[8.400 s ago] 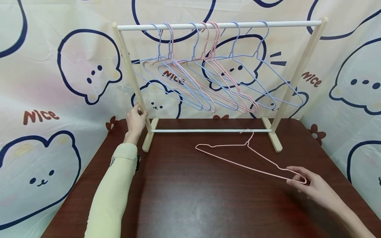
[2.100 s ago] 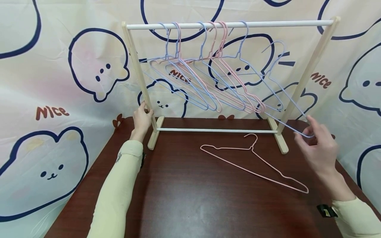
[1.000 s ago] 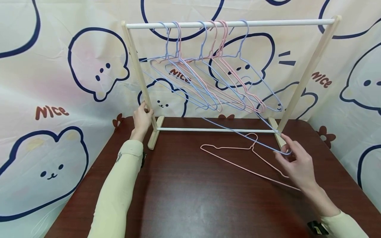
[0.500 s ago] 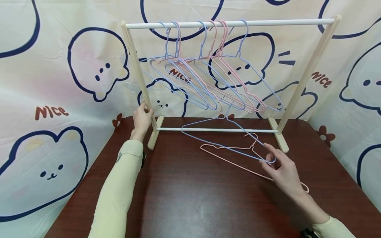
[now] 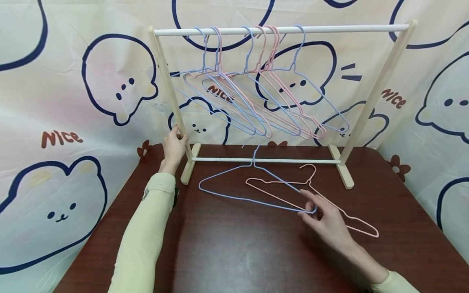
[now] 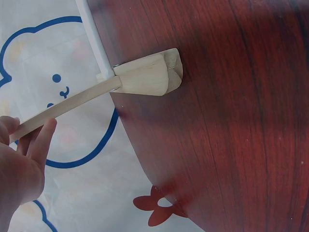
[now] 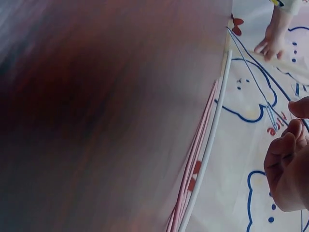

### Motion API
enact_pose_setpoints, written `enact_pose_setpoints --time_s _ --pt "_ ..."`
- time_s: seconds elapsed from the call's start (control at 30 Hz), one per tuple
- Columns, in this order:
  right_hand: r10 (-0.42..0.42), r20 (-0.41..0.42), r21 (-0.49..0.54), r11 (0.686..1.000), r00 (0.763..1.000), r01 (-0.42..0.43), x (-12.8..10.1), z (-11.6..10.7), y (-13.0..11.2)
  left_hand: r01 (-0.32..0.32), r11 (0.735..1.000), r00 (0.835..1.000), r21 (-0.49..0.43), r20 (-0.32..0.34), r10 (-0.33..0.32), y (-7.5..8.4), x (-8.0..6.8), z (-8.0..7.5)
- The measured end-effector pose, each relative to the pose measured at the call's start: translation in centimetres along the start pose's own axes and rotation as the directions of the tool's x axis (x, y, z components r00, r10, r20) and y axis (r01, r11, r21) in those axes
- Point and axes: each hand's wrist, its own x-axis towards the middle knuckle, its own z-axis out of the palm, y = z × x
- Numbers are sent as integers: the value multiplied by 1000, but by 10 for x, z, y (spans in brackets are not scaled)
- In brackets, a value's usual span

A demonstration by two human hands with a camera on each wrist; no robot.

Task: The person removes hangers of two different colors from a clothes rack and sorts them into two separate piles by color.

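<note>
One blue hanger [image 5: 234, 185] pinched at its right corner by the right hand [image 5: 324, 221], stretching left from the fingers [image 5: 307, 198] low over the counter [image 5: 238, 252], crossing a pink hanger [image 5: 344, 213] lying beneath the fingers, left hand [image 5: 173, 148] gripping the rack post [image 5: 165, 81] far left.
</note>
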Motion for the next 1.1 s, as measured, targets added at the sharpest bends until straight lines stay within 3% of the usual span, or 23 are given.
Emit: enact_pose_setpoints --time_s 0.27,0.7,0.9,1.1 --pt "101 174 -92 992 980 -86 1 18 -1 6 1000 1000 -2 3 -6 -1 0 -1" --pt "295 340 -219 948 893 -230 10 44 -6 18 1000 1000 7 12 -18 1 0 -2" --pt "336 413 -267 933 846 -241 13 49 -2 13 1000 1000 7 15 -13 2 -1 -2" --pt "321 440 -298 933 838 -201 12 50 3 8 1000 1000 4 16 -8 1 -1 -3"
